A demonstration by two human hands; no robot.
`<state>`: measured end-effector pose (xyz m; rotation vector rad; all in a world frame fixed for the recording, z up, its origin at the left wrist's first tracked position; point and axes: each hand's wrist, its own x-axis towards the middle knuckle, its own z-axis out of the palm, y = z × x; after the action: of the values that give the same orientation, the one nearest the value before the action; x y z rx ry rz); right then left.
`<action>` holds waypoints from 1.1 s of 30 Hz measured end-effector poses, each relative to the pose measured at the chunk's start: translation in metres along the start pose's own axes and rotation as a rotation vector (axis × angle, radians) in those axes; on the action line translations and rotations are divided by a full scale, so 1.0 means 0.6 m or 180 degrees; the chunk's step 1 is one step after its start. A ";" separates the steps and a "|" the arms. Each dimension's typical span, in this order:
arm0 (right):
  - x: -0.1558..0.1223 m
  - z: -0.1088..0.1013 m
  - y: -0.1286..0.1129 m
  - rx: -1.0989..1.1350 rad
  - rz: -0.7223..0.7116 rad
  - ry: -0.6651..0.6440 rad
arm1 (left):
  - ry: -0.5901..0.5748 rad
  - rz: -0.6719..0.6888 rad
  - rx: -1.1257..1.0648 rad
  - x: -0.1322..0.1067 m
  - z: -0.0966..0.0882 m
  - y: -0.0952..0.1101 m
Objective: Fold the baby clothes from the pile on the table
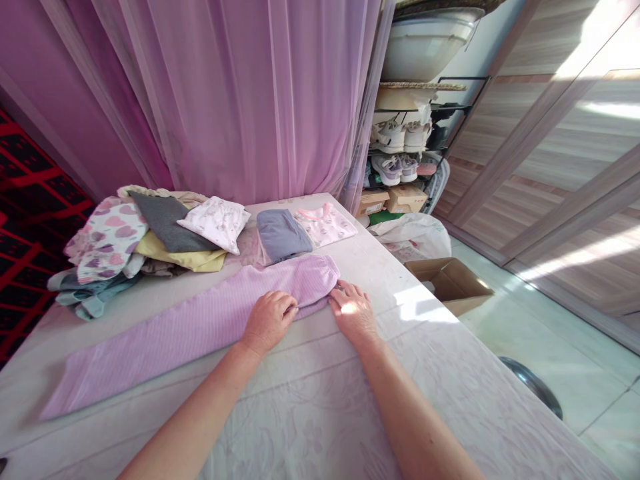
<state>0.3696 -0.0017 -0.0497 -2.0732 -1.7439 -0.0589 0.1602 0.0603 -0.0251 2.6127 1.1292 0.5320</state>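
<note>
A pair of lilac ribbed trousers [190, 327], folded lengthwise into a long strip, lies flat across the table. My left hand [270, 320] rests on its near edge, fingers curled and closed on the fabric. At the gathered waist end, my right hand [354, 312] has its fingertips closed on the corner of the cloth. A dark strip of fabric shows under the edge between both hands. Just beyond the trousers lie a folded grey-blue garment [284, 235] and a folded white top with a pink neckline [327, 225].
On the table [310, 400], a heap of clothes [115, 233] sits at the far left, with a printed white garment [217, 221] on top. Purple curtains [225, 100] hang behind. Right of the table are a shoe rack [440, 152], a plastic bag [415, 233] and an open cardboard box [463, 303].
</note>
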 end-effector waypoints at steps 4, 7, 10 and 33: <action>0.007 0.005 0.016 0.0073 0.0118 0.0115 | 0.0080 0.0045 -0.0130 -0.006 0.004 0.002; 0.006 0.011 0.022 0.0145 0.0043 0.0229 | 0.0134 0.0049 -0.0206 -0.017 0.016 -0.001; -0.002 0.011 0.018 0.0226 0.0067 0.0401 | 0.0161 0.0037 -0.0188 -0.028 0.026 -0.005; 0.057 0.044 -0.080 -0.0148 -0.0581 -0.0357 | -0.0429 -0.0485 0.0948 0.035 0.011 -0.074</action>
<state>0.3250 0.0450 -0.0496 -1.9779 -2.0141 -0.0381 0.1477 0.1050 -0.0421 2.7229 1.4426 0.1629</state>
